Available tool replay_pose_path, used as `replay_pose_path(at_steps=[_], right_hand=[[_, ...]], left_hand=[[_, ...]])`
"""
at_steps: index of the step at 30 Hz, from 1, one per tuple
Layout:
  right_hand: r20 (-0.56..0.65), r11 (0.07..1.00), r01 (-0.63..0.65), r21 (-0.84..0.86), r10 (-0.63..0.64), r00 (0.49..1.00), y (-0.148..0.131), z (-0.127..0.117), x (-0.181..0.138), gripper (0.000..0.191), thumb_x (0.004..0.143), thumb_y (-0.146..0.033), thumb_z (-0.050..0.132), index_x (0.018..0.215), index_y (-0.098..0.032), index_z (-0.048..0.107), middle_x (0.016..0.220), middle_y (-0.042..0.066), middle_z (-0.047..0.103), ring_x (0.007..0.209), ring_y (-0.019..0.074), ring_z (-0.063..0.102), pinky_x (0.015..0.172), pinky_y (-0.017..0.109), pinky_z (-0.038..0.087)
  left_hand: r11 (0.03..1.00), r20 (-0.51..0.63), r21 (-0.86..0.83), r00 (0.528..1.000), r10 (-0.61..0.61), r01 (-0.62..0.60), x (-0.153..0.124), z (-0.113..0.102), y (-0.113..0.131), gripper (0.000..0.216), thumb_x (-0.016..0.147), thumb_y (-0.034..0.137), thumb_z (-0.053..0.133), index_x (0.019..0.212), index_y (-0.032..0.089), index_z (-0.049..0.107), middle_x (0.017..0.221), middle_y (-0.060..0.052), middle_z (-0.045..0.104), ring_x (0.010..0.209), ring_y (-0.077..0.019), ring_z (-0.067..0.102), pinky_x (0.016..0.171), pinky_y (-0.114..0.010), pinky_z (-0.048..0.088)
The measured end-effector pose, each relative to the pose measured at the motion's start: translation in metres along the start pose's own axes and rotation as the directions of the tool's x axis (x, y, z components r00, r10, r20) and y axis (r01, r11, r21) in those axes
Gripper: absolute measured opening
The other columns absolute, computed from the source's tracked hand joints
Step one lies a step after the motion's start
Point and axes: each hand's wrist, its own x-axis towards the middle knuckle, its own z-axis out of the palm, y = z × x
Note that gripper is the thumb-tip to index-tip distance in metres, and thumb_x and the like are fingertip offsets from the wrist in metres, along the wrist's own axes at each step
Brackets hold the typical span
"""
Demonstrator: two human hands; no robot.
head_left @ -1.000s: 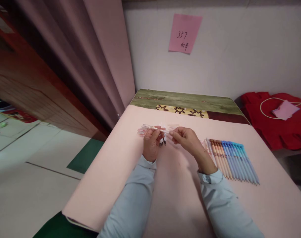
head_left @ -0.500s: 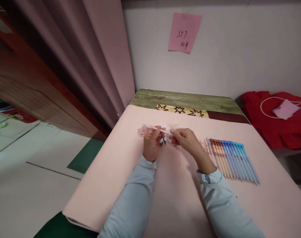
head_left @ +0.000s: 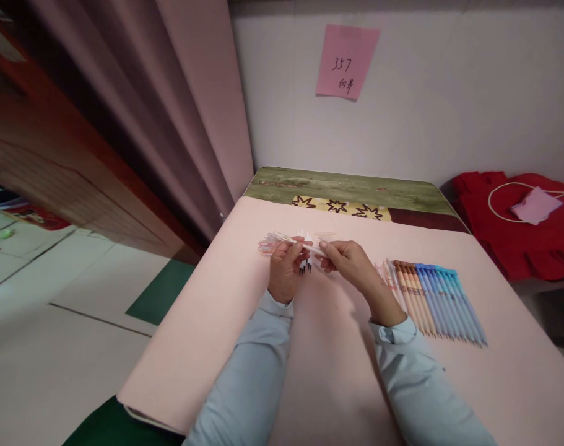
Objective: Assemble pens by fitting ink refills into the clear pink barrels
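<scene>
Above the far middle of the pink table cover (head_left: 207, 334), a clear pen (head_left: 288, 239) lay nearly level between the two hands, a slim, see-through barrel with faint pinkish print, its left end poking out past the knuckles. The left hand (head_left: 285, 269) had thumb and fingers closed round its middle, and the right hand (head_left: 349, 260) pinched its right end between the fingertips. A few thin white refills (head_left: 304, 266) with dark tips showed just beside the left hand, and a row of tan and blue pens (head_left: 433, 300) lay side by side near the right wrist.
</scene>
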Motion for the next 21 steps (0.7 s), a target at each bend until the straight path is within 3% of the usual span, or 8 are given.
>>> replay_pose_path(at_steps=[4, 9, 14, 17, 19, 21], right_hand=[[-0.052, 0.999, 0.028, -0.020, -0.029, 0.998, 0.0004, -0.0001, 0.0004, 0.041, 0.078, -0.060, 0.070, 0.081, -0.019, 0.068, 0.069, 0.003, 0.069, 0.059, 0.0153, 0.058, 0.056, 0.025, 0.043], [0.027, 0.999, -0.002, -0.035, 0.003, 1.000, 0.0000, -0.0013, 0.0004, 0.045, 0.088, -0.056, 0.058, 0.064, -0.018, 0.064, 0.062, 0.005, 0.068, 0.056, 0.0153, 0.058, 0.059, 0.027, 0.044], [0.011, 1.000, 0.014, -0.025, -0.014, 1.000, -0.0014, -0.0010, 0.0000, 0.041, 0.086, -0.057, 0.061, 0.073, -0.018, 0.068, 0.066, 0.004, 0.067, 0.058, 0.0144, 0.056, 0.057, 0.026, 0.042], [0.058, 0.999, 0.026, -0.040, -0.023, 0.998, -0.0007, -0.0007, -0.0005, 0.038, 0.079, -0.056, 0.068, 0.077, -0.018, 0.069, 0.064, 0.001, 0.064, 0.056, 0.0129, 0.051, 0.053, 0.024, 0.037], [0.108, 0.998, 0.027, -0.058, -0.020, 0.994, 0.0004, -0.0011, -0.0008, 0.037, 0.079, -0.055, 0.068, 0.075, -0.018, 0.068, 0.062, 0.000, 0.061, 0.054, 0.0122, 0.049, 0.052, 0.024, 0.036], [0.131, 0.998, 0.021, -0.065, -0.012, 0.991, 0.0013, -0.0020, -0.0011, 0.035, 0.079, -0.053, 0.068, 0.073, -0.018, 0.067, 0.061, 0.000, 0.061, 0.054, 0.0120, 0.048, 0.053, 0.024, 0.037]], left_hand=[[1.000, 0.021, 0.008, 1.000, -0.002, 0.002, 0.0000, -0.0002, 0.0000, 0.030, 0.072, 0.031, 0.082, 0.092, 0.014, 0.069, 0.085, -0.004, 0.072, 0.072, -0.0101, 0.063, 0.071, -0.023, 0.050], [0.999, 0.028, 0.031, 1.000, 0.003, -0.004, 0.0001, -0.0013, -0.0002, 0.027, 0.074, 0.031, 0.080, 0.092, 0.014, 0.068, 0.085, -0.004, 0.071, 0.070, -0.0094, 0.062, 0.070, -0.022, 0.050], [0.999, 0.035, 0.051, 0.999, 0.003, -0.005, 0.0007, -0.0021, -0.0011, 0.030, 0.075, 0.033, 0.079, 0.094, 0.013, 0.066, 0.084, -0.004, 0.071, 0.072, -0.0101, 0.063, 0.072, -0.023, 0.050], [0.991, 0.061, 0.122, 0.997, 0.052, -0.059, -0.0007, -0.0009, 0.0003, 0.049, 0.077, 0.032, 0.078, 0.119, 0.016, 0.058, 0.084, -0.004, 0.071, 0.070, -0.0117, 0.064, 0.071, -0.025, 0.051], [0.976, 0.066, 0.183, 0.992, 0.105, -0.115, -0.0025, 0.0006, 0.0025, 0.075, 0.077, 0.029, 0.078, 0.141, 0.021, 0.039, 0.086, -0.002, 0.072, 0.067, -0.0118, 0.063, 0.069, -0.026, 0.050], [0.959, 0.067, 0.235, 0.987, 0.145, -0.157, -0.0042, 0.0024, 0.0051, 0.089, 0.077, 0.028, 0.077, 0.150, 0.024, 0.026, 0.086, -0.001, 0.071, 0.065, -0.0114, 0.062, 0.066, -0.025, 0.050]])
